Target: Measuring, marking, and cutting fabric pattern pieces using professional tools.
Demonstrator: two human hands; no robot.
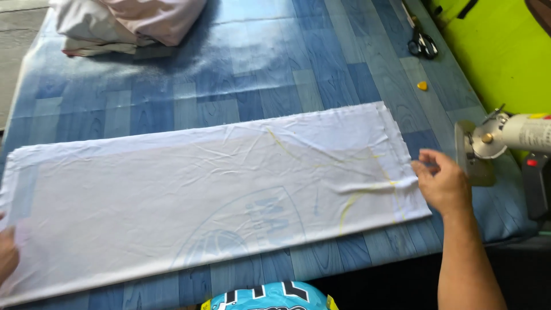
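A long folded white cloth (189, 189) with faint yellow chalk lines and a pale round print lies flat across a blue wood-pattern table (258, 80). My right hand (441, 182) pinches the cloth's right edge, where a small crease has formed. My left hand (7, 252) shows only partly at the left frame edge, resting on the cloth's left end.
A pile of white and pink fabric (123, 23) sits at the far left. Black scissors (422, 43) and a small yellow chalk piece (422, 85) lie at the far right. An electric cloth cutter (505, 140) stands just right of my right hand. A green wall (505, 57) borders the table.
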